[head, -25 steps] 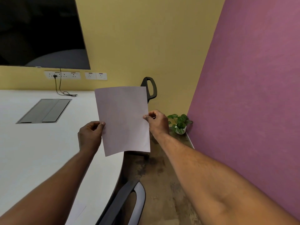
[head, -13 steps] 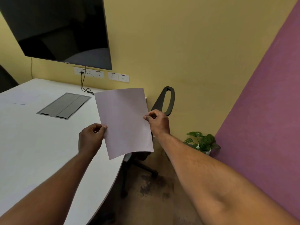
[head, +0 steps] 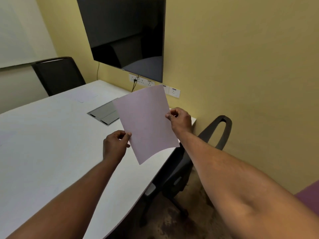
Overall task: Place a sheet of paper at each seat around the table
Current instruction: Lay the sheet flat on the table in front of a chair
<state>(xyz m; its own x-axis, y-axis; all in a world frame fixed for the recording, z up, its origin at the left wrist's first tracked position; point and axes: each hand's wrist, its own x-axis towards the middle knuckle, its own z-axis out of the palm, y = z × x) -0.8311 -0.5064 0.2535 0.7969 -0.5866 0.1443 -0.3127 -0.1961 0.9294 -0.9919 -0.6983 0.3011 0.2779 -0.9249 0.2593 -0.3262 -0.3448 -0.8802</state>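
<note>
Above the near edge of the white conference table (head: 43,152), a person held 1 sheet of paper (head: 146,123) in the air with both hands. Far to the left of that sheet, a black office chair (head: 58,75) stood at the table's far side, and on the tabletop in front of it lay what looked like another sheet (head: 86,96), faint and hard to confirm. Closer to the held sheet, a grey cable hatch (head: 105,113) sat flush in the table, partly hidden behind the paper's left edge.

The left hand (head: 115,145) was closed in a pinch on the sheet's lower left edge, thumb on the near face. The sheet itself tilted, its bottom edge curling in an arc. The right hand (head: 180,119) pinched the upper right edge, fingers curled tight. Right of that hand, a second black chair (head: 203,152) was tucked against the table's curved edge, below the wall and the dark screen (head: 127,35).

This seat seemed the likely target. The risks were modest: with only 2 light pinches on a limp sheet, releasing one hand early could let it swing and land skewed or over the hatch. Laid too near the curved edge, it could slide off toward the chair. A tight pinch could also crease the paper.
</note>
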